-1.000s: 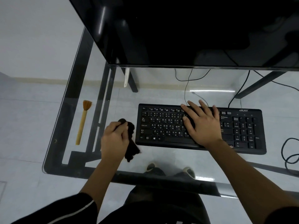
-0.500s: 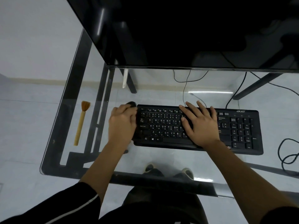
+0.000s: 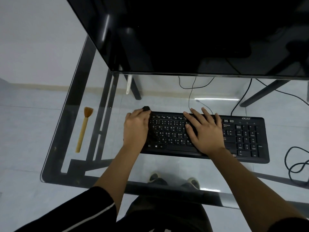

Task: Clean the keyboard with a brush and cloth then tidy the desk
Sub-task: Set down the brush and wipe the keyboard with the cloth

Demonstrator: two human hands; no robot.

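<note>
Your left hand (image 3: 136, 129) grips the crumpled black cloth (image 3: 146, 108), right hand (image 3: 205, 133) flat on the black plastic keyboard (image 3: 242, 136); wiping step, sweep rightward.

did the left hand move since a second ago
Yes. The left hand carried the cloth rightward, from the glass onto the left end of the keyboard.

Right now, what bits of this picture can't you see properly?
Head view:
- Cloth: mostly hidden under the left hand; only a dark tuft shows.
- Keyboard: middle keys covered by the right hand; number-pad labels too small to read.
- Monitor: top cut off by the frame edge.
- Cable: loop cut off by the right edge.
</note>
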